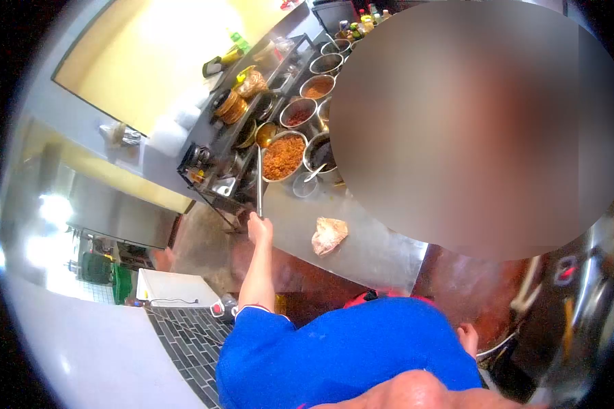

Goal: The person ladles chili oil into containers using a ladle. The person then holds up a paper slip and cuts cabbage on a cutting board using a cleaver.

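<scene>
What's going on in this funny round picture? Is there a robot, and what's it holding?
No robot here, just a person in a blue shirt. A camera worn on their head looks forward and down. Their left hand grips the long handle of a ladle, whose scoop end is near a pot of orange-brown crumbly food. The right hand is partly hidden, so I can't tell what it's doing. On the metal counter sits a pale, crumpled lump; I can't say what it is. The big smudge is blurred out.
</scene>
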Action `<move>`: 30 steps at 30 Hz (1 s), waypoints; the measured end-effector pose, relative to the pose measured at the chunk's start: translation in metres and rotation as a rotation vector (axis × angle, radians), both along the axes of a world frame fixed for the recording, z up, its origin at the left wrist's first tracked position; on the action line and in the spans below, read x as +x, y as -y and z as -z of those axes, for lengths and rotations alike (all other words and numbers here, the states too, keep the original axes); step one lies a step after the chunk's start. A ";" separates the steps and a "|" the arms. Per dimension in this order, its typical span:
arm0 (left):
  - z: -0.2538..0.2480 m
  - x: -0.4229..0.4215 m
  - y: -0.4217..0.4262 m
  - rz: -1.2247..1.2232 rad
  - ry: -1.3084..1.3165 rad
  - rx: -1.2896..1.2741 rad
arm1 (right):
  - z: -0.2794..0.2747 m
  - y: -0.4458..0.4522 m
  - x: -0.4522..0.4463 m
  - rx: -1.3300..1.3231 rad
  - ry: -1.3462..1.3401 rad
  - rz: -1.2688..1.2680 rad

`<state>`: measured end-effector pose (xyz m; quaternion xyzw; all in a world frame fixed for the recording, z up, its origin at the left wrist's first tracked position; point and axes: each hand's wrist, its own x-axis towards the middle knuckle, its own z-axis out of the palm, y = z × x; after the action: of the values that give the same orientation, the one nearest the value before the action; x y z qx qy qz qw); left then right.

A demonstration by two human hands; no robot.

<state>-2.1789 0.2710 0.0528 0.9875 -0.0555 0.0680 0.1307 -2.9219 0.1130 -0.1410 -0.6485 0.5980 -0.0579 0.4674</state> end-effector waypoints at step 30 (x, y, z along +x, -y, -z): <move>0.008 -0.273 0.258 0.010 -0.776 -1.247 | -0.038 0.302 -0.065 -0.037 -0.081 -0.395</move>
<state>-2.4516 0.0129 0.0446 0.6824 0.0394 -0.2683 0.6789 -2.9869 -0.1891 -0.1031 -0.7634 0.4764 0.0499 0.4333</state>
